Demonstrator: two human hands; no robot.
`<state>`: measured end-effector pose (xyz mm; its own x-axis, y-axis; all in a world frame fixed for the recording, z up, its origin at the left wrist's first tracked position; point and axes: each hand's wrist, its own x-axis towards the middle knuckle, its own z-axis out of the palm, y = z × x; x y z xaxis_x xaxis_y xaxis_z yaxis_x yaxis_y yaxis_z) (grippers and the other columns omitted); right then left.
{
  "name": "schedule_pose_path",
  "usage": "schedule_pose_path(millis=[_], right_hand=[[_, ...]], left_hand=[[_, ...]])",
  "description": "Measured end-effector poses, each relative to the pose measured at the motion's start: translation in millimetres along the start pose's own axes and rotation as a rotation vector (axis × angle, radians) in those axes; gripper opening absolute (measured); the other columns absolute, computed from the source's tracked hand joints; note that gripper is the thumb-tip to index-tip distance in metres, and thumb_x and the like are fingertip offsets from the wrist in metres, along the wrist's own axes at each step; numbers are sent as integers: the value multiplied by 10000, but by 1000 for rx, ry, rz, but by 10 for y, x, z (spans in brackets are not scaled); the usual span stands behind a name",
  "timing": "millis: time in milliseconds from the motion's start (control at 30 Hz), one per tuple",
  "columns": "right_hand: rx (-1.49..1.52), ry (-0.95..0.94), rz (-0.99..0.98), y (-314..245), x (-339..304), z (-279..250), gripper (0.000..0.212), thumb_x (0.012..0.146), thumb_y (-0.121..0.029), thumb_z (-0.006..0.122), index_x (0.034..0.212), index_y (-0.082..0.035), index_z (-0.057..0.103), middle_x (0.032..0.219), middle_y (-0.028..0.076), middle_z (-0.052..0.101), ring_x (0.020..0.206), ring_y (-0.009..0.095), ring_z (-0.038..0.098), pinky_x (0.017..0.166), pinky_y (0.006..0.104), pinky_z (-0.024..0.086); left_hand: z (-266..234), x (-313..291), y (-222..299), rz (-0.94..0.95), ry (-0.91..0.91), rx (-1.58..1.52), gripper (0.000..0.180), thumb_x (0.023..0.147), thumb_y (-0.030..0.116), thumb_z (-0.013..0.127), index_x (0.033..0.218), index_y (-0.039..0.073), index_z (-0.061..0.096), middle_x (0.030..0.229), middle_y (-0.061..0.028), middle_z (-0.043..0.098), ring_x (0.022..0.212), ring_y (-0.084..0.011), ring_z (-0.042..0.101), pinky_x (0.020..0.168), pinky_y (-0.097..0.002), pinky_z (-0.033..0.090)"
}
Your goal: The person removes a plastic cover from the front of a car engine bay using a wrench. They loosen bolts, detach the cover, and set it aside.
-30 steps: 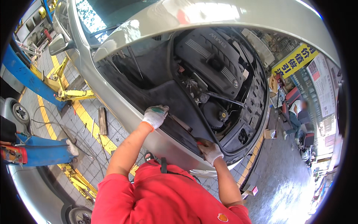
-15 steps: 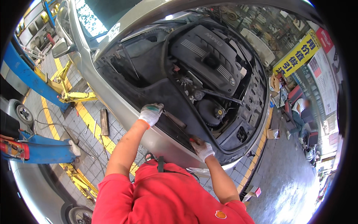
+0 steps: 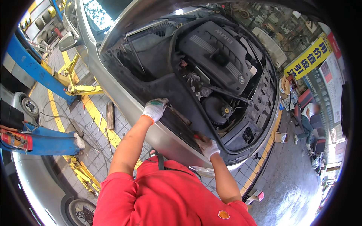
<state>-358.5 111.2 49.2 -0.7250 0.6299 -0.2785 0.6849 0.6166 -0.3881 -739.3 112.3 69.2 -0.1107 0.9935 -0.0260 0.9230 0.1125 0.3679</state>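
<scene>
Head view: the right grip (image 3: 206, 146) clasps a red item (image 3: 196, 136); whether the left grip (image 3: 155, 107) holds anything cannot be told; between both lies a worn tool (image 3: 181, 116); beyond them the engine cover (image 3: 203, 45) shows, access seemingly done, handwork seemingly unfinished

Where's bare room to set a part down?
Black cover between left hand and engine cover looks bare. So does grey floor between the right-side yellow line and seated person. Crowded: between left hand and right hand, where a long brownish tool and red item sit.
</scene>
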Motion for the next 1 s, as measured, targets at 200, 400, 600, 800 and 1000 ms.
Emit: schedule_pose_path(millis=[200,400,600,800,1000], right_hand=[[51,-84,82,-397,-150,-785,341,1034,-206,572,1366,-205,650,1522,77,567,1063,351,716,924,435,584],[-155,2,-92,-473,-71,-991,305,1048,-217,555,1333,-169,654,1441,86,624,997,358,727,875,443,590],[165,115,-28,-438,-168,-897,330,1073,-258,591,1380,-155,652,1111,101,706,784,230,663,747,368,546],[-120,-25,-96,-523,138,-811,265,1055,-187,524,1281,-146,654,1449,72,622,1018,367,723,892,460,591],[157,-29,56,-414,200,-653,273,1040,-224,553,1280,-159,666,1433,102,631,1051,375,716,905,449,587]], left_hand=[[67,43,-119,-25,-72,93,330,1041,192,530,1323,126,687,1306,-159,698,1247,-359,636,1081,-429,495],[31,32,-79,-21,-94,103,345,1045,203,528,1349,147,681,1326,-145,700,1281,-335,625,1098,-424,485],[-4,-21,5,-44,-36,102,328,1033,204,545,1316,135,697,1261,-142,712,1210,-343,654,1056,-437,507],[152,0,-145,36,39,97,322,1012,193,567,1294,122,703,1194,-151,714,1132,-360,677,1003,-446,528],[47,-6,-22,26,-24,168,307,1011,205,563,1274,108,687,1157,-152,712,1107,-364,683,971,-449,535]])
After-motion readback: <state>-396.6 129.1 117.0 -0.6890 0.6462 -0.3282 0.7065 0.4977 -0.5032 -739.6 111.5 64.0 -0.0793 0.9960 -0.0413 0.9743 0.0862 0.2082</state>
